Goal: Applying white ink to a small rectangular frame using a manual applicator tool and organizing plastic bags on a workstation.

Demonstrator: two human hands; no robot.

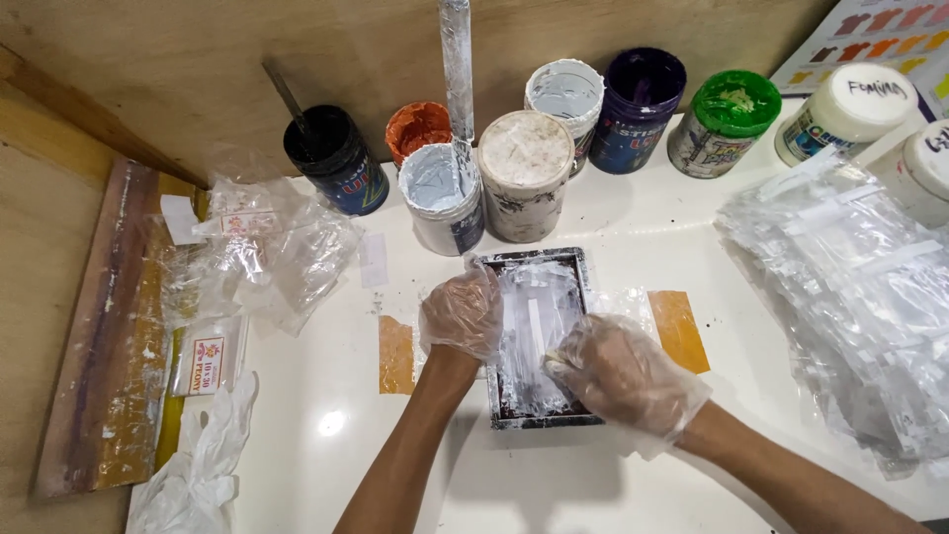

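Frame [539, 341] sits at the middle of the white table [554, 485], a small dark-rimmed screen coated in white ink, just below the row of jars. From the head camera, both hands wear thin clear gloves. Left hand [462, 314] lies curled over the frame's left rim, fingers bent down onto the edge, pinning it; it grips nothing else that I can see. Right hand [625, 374] is closed around a small pale tool [556, 364] whose tip meets the mesh near the lower right; what kind of tool it is I cannot tell. A clear bag seems to lie under the frame, between two orange tape strips [680, 329], though its outline is faint. To do this well, I judge the pinning hand should press flat so the frame does not creep off the strips, and the stroke should run evenly, tool tilted, with steady pressure across the mesh. Smearing is the risk if the frame shifts. Behind stand the white jar [442, 196] with a stick in it, a capped jar [526, 173], a black jar [334, 158] and a green jar [724, 114]. A bag stack [850, 287] waits at the right, loose bags [267, 247] at the left.
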